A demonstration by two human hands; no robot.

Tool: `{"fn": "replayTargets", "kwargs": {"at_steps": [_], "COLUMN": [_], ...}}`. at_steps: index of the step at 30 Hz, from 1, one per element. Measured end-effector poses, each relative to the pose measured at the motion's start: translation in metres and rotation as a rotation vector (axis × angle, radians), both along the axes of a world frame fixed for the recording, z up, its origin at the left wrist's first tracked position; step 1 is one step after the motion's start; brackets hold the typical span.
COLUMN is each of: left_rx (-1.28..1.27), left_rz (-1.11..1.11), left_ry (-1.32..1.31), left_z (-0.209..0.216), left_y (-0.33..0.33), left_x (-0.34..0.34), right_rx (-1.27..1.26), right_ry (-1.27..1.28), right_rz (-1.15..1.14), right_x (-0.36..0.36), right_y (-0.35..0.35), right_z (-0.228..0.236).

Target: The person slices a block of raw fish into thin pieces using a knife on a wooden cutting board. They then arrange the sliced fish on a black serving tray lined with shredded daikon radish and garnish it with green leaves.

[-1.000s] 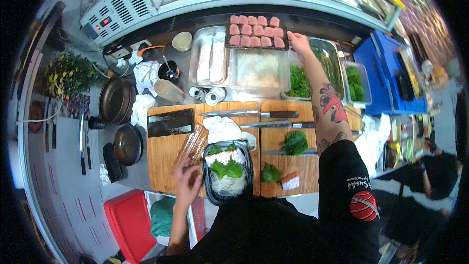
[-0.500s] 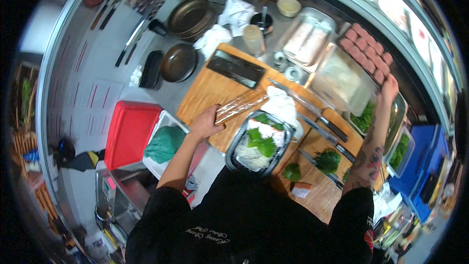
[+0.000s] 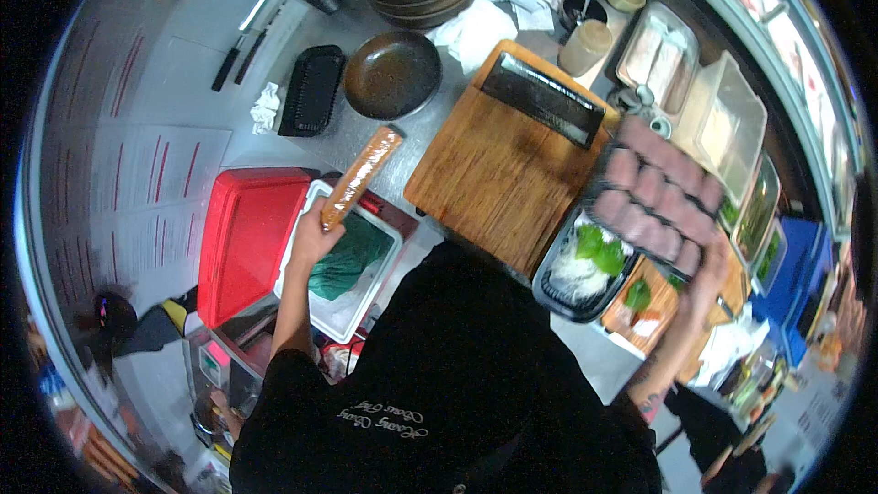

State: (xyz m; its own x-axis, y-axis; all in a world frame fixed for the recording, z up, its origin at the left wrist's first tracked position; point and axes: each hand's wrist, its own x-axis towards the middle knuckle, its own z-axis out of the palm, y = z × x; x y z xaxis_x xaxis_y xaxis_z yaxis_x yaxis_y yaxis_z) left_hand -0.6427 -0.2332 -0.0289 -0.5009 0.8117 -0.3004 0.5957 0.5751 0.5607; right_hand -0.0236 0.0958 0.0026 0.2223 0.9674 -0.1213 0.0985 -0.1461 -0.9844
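Observation:
My left hand (image 3: 314, 234) is closed around the lower end of a long brown roll wrapped in clear film (image 3: 361, 176), held over a white tub (image 3: 340, 311) with a green cloth inside. My right hand (image 3: 702, 285) grips a tray of pink fish slices (image 3: 651, 190) from its right side, holding it above the right end of the wooden cutting board (image 3: 489, 169). Just below that tray sits a black container (image 3: 585, 267) with green leaves and white shreds. My dark-clothed torso hides the counter's near edge.
A black slate plate (image 3: 546, 98) lies on the board's far side. Dark pans (image 3: 393, 73) and a black rectangular tray (image 3: 312, 91) stand to the left. A red lid (image 3: 245, 240) sits beside the tub. Clear containers (image 3: 722, 119) line the back right.
My right hand has lifted the tray of pink slices from the back row toward me. My left hand took the wrapped roll off the board and carried it left over the tub.

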Motion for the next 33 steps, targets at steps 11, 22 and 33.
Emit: {"fn": "replayTargets", "kwargs": {"at_steps": [11, 22, 33], "left_rx": [0.221, 0.280, 0.411], "left_rz": [0.001, -0.010, -0.443], "left_ry": [0.134, 0.073, 0.362], "left_z": [-0.099, -0.093, -0.069], "left_y": [0.019, 0.024, 0.086], "left_x": [-0.036, -0.039, -0.055], "right_rx": [-0.232, 0.136, 0.145], "right_ry": [0.091, -0.996, -0.677], "right_rz": [0.404, 0.605, 0.835], "right_x": [-0.259, -0.269, -0.301], "right_y": [-0.080, -0.050, -0.083], "right_z": [-0.073, -0.051, -0.029]}}
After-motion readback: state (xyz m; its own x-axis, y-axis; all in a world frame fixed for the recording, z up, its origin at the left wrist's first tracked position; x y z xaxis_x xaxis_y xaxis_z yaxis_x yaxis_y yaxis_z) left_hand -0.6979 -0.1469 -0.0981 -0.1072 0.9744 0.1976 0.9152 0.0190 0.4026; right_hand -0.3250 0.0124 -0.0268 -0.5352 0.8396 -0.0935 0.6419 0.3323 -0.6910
